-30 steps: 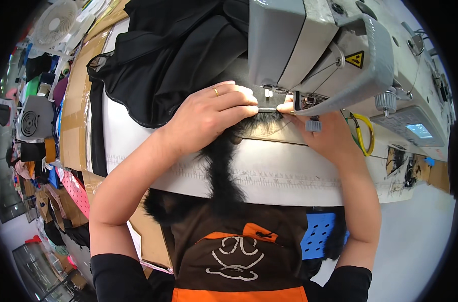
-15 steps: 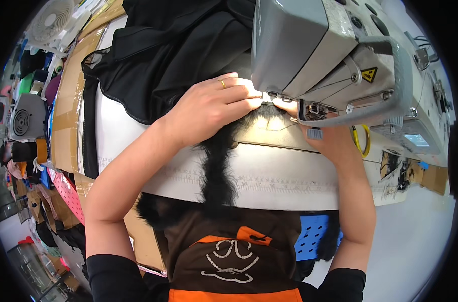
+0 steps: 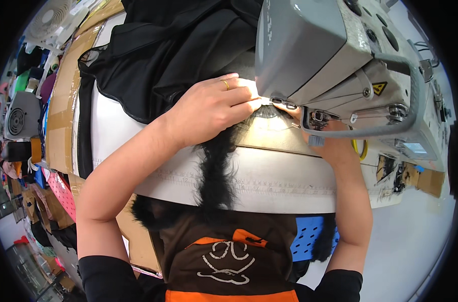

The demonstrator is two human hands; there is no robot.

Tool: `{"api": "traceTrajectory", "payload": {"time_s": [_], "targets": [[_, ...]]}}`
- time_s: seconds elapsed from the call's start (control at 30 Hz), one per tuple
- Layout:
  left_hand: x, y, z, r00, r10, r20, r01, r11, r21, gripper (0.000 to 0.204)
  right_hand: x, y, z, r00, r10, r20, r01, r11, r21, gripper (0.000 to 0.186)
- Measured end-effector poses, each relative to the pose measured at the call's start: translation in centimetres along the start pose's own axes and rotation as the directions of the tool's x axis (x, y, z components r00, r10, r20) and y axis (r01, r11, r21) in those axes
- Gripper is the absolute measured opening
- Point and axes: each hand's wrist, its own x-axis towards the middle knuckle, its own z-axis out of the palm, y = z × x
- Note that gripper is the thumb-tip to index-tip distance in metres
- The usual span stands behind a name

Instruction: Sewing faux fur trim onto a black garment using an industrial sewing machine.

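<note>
My left hand (image 3: 211, 108), a ring on one finger, is closed on the black fur strip (image 3: 214, 176) just left of the sewing machine's (image 3: 302, 55) presser foot. Its fingers lie close together and the thumb is hidden. The strip hangs from under this hand over the table's front edge. Right of the foot, my right hand (image 3: 335, 146) reaches in behind the machine's guard. One finger touches the fur's lit edge; the other fingers are hidden. Beyond my left hand the black garment (image 3: 178, 55) lies in folds.
A white sewing table (image 3: 284, 173) with a printed ruler spans the front. Yellow-handled scissors (image 3: 360, 149) lie beside my right wrist. Taped cardboard (image 3: 62, 116) borders the table's left side. Further left are a grey fan-like box (image 3: 21, 115) and a white fan (image 3: 48, 19).
The view has shifted slightly, with the machine now further right in the picture. Both hands stay at the presser foot, and the lit fur edge there shows as a curved fringe.
</note>
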Motion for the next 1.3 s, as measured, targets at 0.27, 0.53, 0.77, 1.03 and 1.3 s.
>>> {"api": "traceTrajectory", "payload": {"time_s": [0.27,0.53,0.77,1.03,1.3], "targets": [[-0.2,0.1,0.2,0.999,-0.052,0.009,0.052,0.997,-0.051,0.026,0.2,-0.1,0.4,0.998,-0.031,-0.046,0.031,0.999,-0.013,0.015],[-0.3,0.4,0.3,0.998,-0.064,-0.01,0.063,0.998,-0.028,0.027,0.0,-0.4,0.2,0.986,0.099,0.132,-0.118,0.983,0.138,0.028],[0.1,0.5,0.4,0.999,-0.037,0.004,0.037,0.999,0.02,0.014,-0.6,0.9,2.0,1.0,0.004,-0.028,-0.008,0.992,-0.124,0.026],[-0.3,0.4,0.7,0.997,-0.064,-0.039,0.065,0.998,0.023,0.011,0.3,-0.7,0.4,0.999,-0.013,-0.047,-0.001,0.962,-0.274,0.017],[-0.3,0.6,0.6,0.996,-0.07,-0.049,0.07,0.998,0.004,0.012,0.2,-0.7,0.4,0.998,0.059,-0.007,-0.06,0.995,-0.077,0.015]]}}
